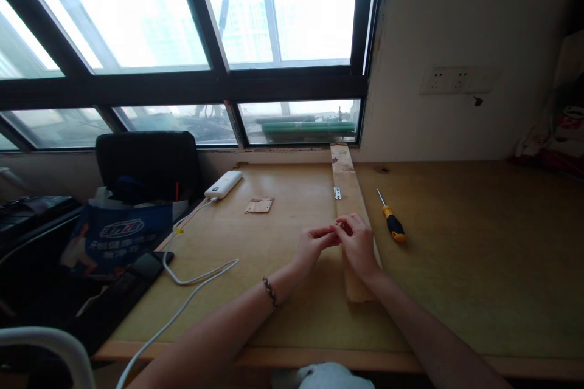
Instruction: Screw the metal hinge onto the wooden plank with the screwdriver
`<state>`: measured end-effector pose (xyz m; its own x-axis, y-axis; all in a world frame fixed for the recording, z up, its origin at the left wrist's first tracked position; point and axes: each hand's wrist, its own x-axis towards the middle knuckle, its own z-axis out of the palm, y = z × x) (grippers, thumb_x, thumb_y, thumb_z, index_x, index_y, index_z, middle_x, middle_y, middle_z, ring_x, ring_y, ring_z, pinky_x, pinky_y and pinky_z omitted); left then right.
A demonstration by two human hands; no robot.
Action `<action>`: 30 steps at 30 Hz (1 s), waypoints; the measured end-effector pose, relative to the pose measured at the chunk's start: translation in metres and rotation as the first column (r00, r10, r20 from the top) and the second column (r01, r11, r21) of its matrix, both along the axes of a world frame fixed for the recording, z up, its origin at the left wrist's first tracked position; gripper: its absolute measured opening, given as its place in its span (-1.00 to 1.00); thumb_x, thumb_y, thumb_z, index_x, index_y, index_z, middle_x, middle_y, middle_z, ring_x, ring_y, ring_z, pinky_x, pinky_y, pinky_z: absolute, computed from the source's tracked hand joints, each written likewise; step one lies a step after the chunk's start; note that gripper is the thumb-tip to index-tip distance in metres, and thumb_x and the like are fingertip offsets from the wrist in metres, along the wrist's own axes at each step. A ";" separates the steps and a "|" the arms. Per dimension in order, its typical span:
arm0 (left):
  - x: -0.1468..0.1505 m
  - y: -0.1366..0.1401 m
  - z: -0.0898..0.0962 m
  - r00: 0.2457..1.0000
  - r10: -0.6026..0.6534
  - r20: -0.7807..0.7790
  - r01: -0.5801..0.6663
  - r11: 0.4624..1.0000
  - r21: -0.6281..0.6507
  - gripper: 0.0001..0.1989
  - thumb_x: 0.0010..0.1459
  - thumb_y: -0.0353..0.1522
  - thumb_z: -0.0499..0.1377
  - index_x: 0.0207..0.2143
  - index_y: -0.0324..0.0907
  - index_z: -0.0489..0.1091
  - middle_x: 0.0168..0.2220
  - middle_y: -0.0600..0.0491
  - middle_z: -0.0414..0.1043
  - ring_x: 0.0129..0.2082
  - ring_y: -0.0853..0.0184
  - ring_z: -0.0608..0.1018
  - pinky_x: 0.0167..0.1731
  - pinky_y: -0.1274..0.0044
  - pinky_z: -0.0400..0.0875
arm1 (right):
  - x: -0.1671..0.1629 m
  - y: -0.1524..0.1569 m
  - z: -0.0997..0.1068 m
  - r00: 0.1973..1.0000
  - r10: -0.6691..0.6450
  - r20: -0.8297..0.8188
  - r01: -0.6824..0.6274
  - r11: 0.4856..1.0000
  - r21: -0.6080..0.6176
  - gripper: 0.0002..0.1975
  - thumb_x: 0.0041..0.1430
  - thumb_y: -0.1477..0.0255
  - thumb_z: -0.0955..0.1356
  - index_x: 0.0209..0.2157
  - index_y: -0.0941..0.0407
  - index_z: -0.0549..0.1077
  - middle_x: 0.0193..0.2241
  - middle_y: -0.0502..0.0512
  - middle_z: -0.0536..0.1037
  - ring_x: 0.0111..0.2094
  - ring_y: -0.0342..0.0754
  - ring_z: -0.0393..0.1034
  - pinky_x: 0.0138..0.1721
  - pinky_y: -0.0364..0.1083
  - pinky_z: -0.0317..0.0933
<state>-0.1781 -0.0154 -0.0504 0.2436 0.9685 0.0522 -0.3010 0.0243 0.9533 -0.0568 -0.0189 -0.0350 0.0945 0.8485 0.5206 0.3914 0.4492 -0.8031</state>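
Observation:
My left hand [314, 245] and my right hand [359, 246] meet over a long wooden board [352, 185], fingertips pinched together. A tiny shiny piece shows between the fingers, too small to name. The board lies lengthwise from the window sill toward me. Just beyond my fingers, a small silver metal hinge [337, 192] sits at the board's left edge. To the right of the board rests a screwdriver [393, 225] with a yellow and black handle, its shaft pointing away from me.
On the table [479, 255], a small brown piece with holes [259, 205] lies left of the board. A white power bank [223, 184] trails a white cable [201, 281] along the left side. A black chair [146, 164] holding a blue bag [123, 231] stands beyond the table's left edge.

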 end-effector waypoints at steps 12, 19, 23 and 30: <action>-0.001 0.002 0.001 0.995 0.067 -0.079 -0.062 0.996 0.061 -0.76 -0.12 -0.34 0.26 -0.36 -0.27 0.51 -0.32 -0.04 0.53 -0.27 0.26 0.51 -0.15 0.40 0.38 | 0.000 0.003 -0.003 0.999 0.025 -0.029 -0.025 1.000 -0.007 -0.92 0.02 0.45 0.33 -0.40 0.12 0.46 -0.43 0.05 0.40 -0.41 -0.10 0.32 -0.41 -0.14 0.24; -0.004 0.005 -0.001 0.945 0.244 -0.216 -0.200 0.957 0.209 -0.80 -0.11 -0.33 0.24 -0.39 -0.24 0.50 -0.37 -0.03 0.52 -0.33 0.30 0.51 -0.25 0.47 0.42 | -0.003 0.000 0.001 0.999 0.040 -0.030 -0.042 0.998 -0.038 -0.82 0.06 0.43 0.29 -0.30 0.14 0.48 -0.36 0.13 0.45 -0.36 -0.06 0.37 -0.36 -0.11 0.31; -0.007 0.005 -0.004 0.915 0.284 -0.288 -0.181 0.925 0.335 -0.80 -0.05 -0.29 0.20 -0.38 -0.22 0.49 -0.33 -0.03 0.50 -0.32 0.32 0.51 -0.28 0.50 0.42 | -0.002 0.000 0.001 1.000 0.016 -0.010 -0.016 0.998 -0.056 -0.85 0.05 0.43 0.30 -0.33 0.15 0.47 -0.38 0.13 0.48 -0.38 -0.05 0.38 -0.35 -0.08 0.31; -0.009 0.011 -0.009 0.872 0.326 -0.366 -0.157 0.893 0.422 -0.77 -0.02 -0.25 0.18 -0.34 -0.19 0.49 -0.34 -0.02 0.51 -0.34 0.32 0.52 -0.29 0.51 0.41 | 0.000 0.003 -0.004 0.999 0.022 -0.025 -0.024 0.996 -0.081 -0.85 0.03 0.41 0.31 -0.34 0.15 0.46 -0.38 0.11 0.50 -0.40 -0.06 0.40 -0.38 -0.10 0.30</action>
